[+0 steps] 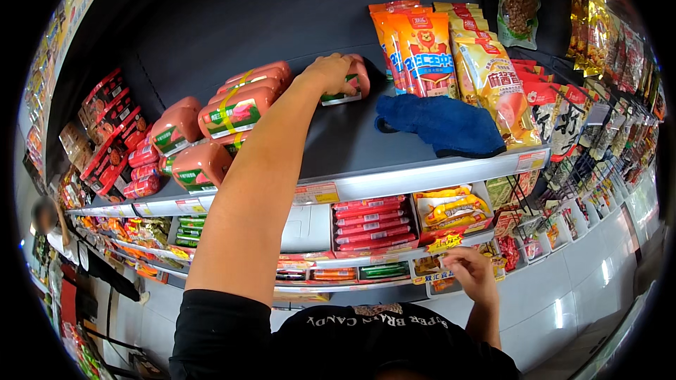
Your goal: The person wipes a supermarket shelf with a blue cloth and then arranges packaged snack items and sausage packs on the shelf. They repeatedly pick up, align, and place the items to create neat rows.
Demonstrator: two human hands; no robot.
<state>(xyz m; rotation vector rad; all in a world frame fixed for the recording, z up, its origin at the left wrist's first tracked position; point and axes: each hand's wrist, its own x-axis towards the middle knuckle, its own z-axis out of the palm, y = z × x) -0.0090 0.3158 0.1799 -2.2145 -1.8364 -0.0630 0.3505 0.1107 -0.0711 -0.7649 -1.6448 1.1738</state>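
My left hand (331, 75) reaches over the dark top shelf (338, 145) and grips a pink packaged ham sausage (360, 78) with a green label, which stands on the shelf. To its left lie several similar pink ham sausages (237, 108), some bundled with yellow tape. A crumpled blue cloth (441, 125) lies to the right of the held sausage, near the shelf's front edge. Lower down, my right hand (472, 274) hovers in front of the lower shelves with loosely bent fingers and nothing visible in it. A yellow price sign (444, 243) is just above its fingertips.
Orange sausage bags (422, 53) and yellow bags (488, 84) stand right of the cloth. Boxes of red-wrapped sausages (375, 224) fill part of the shelf below. Hanging snack packs (607, 121) line the right side. A person (66, 243) stands in the left aisle.
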